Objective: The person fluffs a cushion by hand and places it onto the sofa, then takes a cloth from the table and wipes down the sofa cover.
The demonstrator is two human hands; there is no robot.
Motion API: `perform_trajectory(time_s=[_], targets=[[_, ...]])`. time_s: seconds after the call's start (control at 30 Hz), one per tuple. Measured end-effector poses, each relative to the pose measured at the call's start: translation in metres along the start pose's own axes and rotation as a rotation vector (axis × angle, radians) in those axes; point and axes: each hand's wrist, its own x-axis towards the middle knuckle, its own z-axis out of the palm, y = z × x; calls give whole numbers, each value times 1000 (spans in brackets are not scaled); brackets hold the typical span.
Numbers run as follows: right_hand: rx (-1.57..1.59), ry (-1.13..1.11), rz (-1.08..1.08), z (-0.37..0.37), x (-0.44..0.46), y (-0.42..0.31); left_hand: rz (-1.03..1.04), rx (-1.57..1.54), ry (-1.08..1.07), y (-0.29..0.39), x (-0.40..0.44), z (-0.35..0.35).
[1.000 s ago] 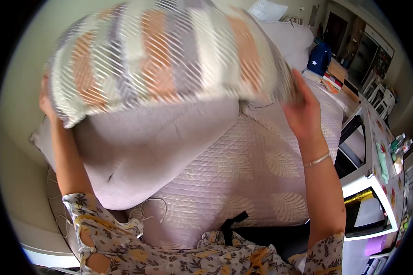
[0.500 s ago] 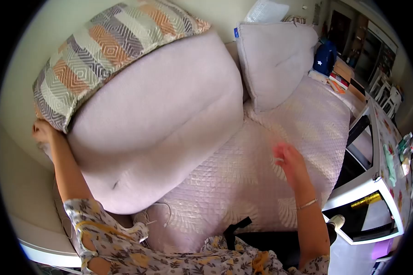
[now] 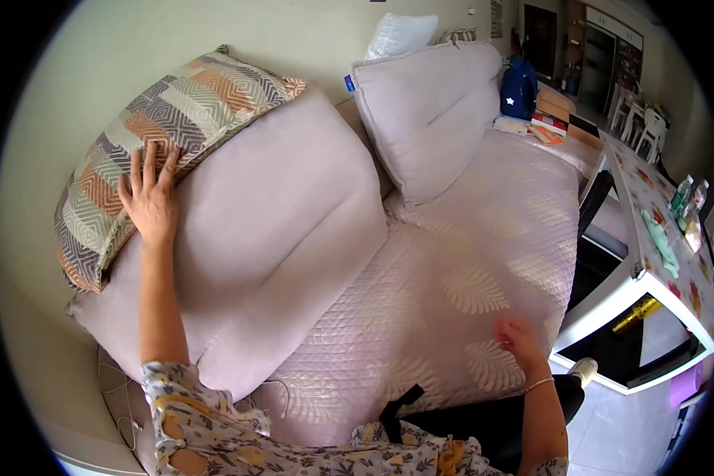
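My left hand [image 3: 152,202] lies with spread fingers on the patterned cushion [image 3: 95,190], which has orange, grey and cream blocks. This cushion leans on the wall, behind the top edge of a large plain mauve-grey back cushion [image 3: 285,190]. My left wrist crosses the front of the big cushion. Over the quilted sofa cover [image 3: 420,317] with leaf motifs hovers my right hand [image 3: 518,339], slightly blurred. Its fingers are loosely bent and apart, and nothing shows in them.
A second grey cushion [image 3: 428,119] leans farther along the sofa, with a bubble-wrap-like bag [image 3: 401,36] behind it. A blue backpack [image 3: 520,91] and books [image 3: 549,123] sit at the far end. To the right stands a white-framed table [image 3: 611,349] with bottles [image 3: 685,194]. A white cable [image 3: 284,397] lies in front.
My left hand has moved from the patterned cushion's lower left corner up onto its face and spread out. The big cushion stands more upright. My right hand is lower, and the view has shifted.
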Motion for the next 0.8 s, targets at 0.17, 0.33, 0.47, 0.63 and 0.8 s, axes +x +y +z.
perform_trajectory(time_s=[0.17,0.33,0.47,0.63,0.8], targets=[[-394,117,-26,-58,21,63,132,101,79,-25,22,41],[-722,-112,-12,-47,14,65,101,195,-52,-8,43,62],[-794,-66,-93,-40,2,59,124,150,-151,14,30,67],[-875,-60,-138,-15,-6,41,308,62,-131,3,15,58],[-929,-107,-214,-3,1,51,498,-218,42,11,-7,56]])
